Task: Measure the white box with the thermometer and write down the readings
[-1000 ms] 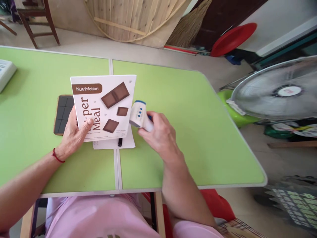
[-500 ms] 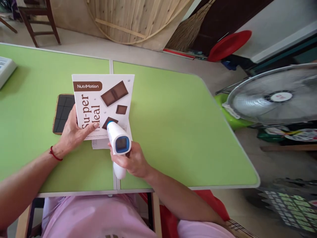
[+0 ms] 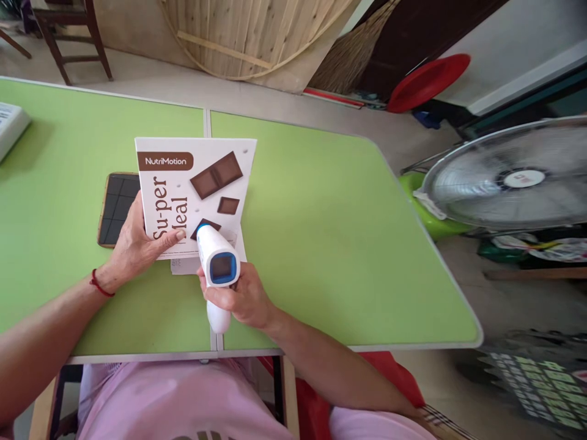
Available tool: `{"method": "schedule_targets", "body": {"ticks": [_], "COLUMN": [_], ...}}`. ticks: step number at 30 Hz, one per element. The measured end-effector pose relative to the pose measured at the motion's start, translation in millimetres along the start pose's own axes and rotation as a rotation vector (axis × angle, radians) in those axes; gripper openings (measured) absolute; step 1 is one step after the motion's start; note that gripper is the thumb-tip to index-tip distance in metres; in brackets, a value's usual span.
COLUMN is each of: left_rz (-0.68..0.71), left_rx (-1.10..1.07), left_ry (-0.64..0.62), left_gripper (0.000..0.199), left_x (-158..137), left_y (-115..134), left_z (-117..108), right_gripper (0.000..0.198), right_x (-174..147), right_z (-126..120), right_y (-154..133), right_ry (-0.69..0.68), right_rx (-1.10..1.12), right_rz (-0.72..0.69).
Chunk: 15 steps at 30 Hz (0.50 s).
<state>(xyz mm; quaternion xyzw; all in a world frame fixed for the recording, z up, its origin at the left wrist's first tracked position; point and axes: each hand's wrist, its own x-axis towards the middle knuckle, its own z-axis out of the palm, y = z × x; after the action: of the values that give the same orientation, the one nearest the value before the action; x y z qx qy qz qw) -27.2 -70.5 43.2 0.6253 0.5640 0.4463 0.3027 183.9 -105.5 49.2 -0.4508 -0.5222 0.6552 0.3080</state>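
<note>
My left hand [image 3: 147,238] grips the lower left edge of a white box [image 3: 169,192] printed with "NutriMotion", "Su-per Meal" and brown chocolate pieces, its thumb on the front. The box is tilted above the green table [image 3: 321,244]. In my right hand [image 3: 245,296] is a white infrared thermometer [image 3: 215,250] with a blue-rimmed, dark screen facing me. Its front end points at the lower part of the box; I cannot tell whether they touch. A dark phone-like slab [image 3: 118,208] with a brown edge lies behind my left hand, partly hidden.
A white device [image 3: 13,131] sits at the table's left edge. Beyond the right side stands a large fan [image 3: 518,177]. On the floor behind are a wooden chair [image 3: 68,36], a round wooden board [image 3: 257,36], a broom [image 3: 353,52] and a red basin [image 3: 428,82].
The box has turned slightly, its right edge shifting right. My right hand and the thermometer have moved a little to the left.
</note>
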Motion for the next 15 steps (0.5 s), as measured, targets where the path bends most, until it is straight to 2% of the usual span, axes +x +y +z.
{"method": "schedule_targets", "body": {"ticks": [15], "left_rz": [0.043], "left_rx": [-0.106], "left_ry": [-0.041], "left_gripper": [0.063], "left_x": [2.4], "left_y": [2.7], "left_z": [-0.7], "right_gripper": [0.023], "right_x": [-1.5], "right_z": [-1.8], "right_y": [0.6], "right_ry": [-0.013], "right_rx": [0.014], "right_rz": [-0.026]}}
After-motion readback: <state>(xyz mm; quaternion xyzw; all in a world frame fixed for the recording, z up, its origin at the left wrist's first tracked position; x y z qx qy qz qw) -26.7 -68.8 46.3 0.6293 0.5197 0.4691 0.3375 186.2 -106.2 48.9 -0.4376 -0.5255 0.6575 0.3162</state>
